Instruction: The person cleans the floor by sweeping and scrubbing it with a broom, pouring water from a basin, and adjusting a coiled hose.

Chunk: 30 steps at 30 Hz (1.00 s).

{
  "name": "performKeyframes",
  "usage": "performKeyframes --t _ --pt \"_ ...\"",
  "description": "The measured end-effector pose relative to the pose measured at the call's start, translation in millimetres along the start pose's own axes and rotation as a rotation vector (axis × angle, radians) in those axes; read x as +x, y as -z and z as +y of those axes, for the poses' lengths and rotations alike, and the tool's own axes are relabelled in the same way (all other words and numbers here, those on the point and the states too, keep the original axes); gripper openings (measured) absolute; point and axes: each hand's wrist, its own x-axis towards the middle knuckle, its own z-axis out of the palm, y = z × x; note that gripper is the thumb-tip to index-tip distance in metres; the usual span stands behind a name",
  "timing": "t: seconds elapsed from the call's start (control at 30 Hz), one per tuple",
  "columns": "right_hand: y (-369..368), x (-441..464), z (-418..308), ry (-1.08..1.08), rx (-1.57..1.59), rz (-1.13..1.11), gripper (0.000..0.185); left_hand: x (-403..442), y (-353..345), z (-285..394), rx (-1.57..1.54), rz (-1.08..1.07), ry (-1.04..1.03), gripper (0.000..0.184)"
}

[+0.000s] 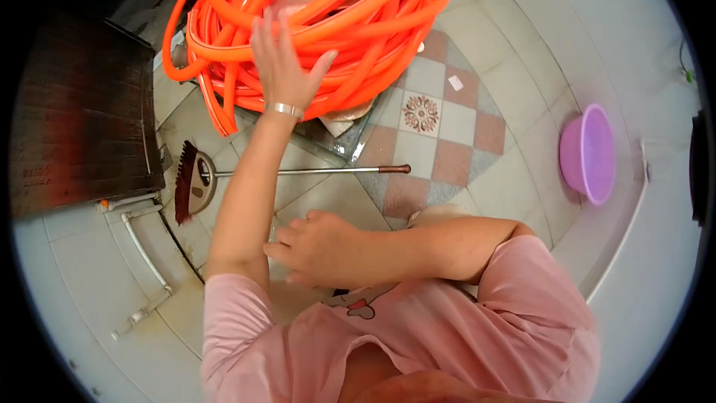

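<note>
A big loose coil of bright orange hose (373, 37) fills the top of the head view, resting on a glass-edged surface. My left hand (287, 67) reaches out to the coil's near side. Its fingers are spread and hold nothing; a bracelet (285, 110) circles the wrist. Whether the fingertips press on the hose, I cannot tell. Close to my body, my right hand (321, 250) lies across at my left forearm, near the elbow. Its fingers are curled in, with no object visible in them.
A broom (198, 183) lies on the tiled floor, its metal handle pointing right beneath my left forearm. A purple basin (585, 153) leans by the right wall. On the left stand a dark brown panel (82, 119) and white pipes (145, 254).
</note>
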Motion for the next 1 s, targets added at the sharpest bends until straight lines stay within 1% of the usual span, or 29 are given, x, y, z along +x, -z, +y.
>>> performKeyframes --t 0.03,0.07,0.13,0.17,0.23,0.27,0.33,0.37,0.4,0.43,0.47,0.5,0.53,0.6,0.7,0.8,0.87,0.93,1.0 --pt "2 -3 9 -0.022 0.024 0.035 0.040 21 -13 0 0.059 -0.029 -0.041 0.082" --pt "5 -5 18 -0.044 0.049 0.071 0.040 40 -27 -4 0.052 -0.289 0.025 0.086" --pt "10 -9 41 -0.047 0.114 0.150 0.035 65 -55 -13 0.033 -0.806 0.168 0.092" --pt "14 -12 51 -0.050 0.154 0.184 0.033 62 -67 -13 0.142 -0.730 0.112 0.095" --pt "30 -19 71 -0.132 0.279 0.269 0.025 55 -85 -7 0.353 -0.589 -0.005 0.099" --pt "39 -20 82 -0.175 0.348 0.310 0.022 56 -90 -9 0.332 -0.635 0.037 0.098" --pt "57 -21 119 -0.425 0.819 0.647 0.016 66 -88 -9 0.289 -0.718 0.119 0.097" --pt "46 -18 157 -0.480 0.945 0.880 0.014 71 -86 -8 0.279 -0.762 0.142 0.096" --pt "47 -18 189 -0.400 0.940 1.212 0.015 76 -84 -7 0.267 -0.803 0.165 0.096" --pt "53 -20 214 -0.679 1.052 1.425 0.018 80 -83 -7 0.252 -0.844 0.187 0.095" --pt "48 -29 245 -0.807 0.916 1.535 0.019 84 -84 -8 0.218 -0.879 0.203 0.095" --pt "45 -34 269 -0.909 0.983 1.714 0.019 85 -88 -11 0.181 -0.911 0.220 0.095" --pt "29 -40 305 -0.999 0.959 1.818 0.022 84 -92 -15 0.145 -0.941 0.240 0.095" --pt "16 -56 346 -1.173 1.222 1.725 0.034 84 -99 -20 0.212 -0.946 0.249 0.094" --pt "9 -52 360 -0.789 1.573 1.667 0.046 84 -102 -14 0.244 -1.036 0.296 0.094" --pt "4 -36 369 -0.912 1.436 1.797 0.053 90 -106 -11 0.231 -1.102 0.333 0.094" --pt "1 -36 375 -1.042 1.152 1.748 0.051 90 -110 -11 0.264 -1.119 0.351 0.094" --pt "16 -34 364 -1.221 0.719 1.701 0.051 89 -111 -11 0.247 -1.113 0.336 0.097" --pt "27 -31 356 -1.209 0.630 1.638 0.050 90 -111 -8 0.255 -1.112 0.342 0.097"
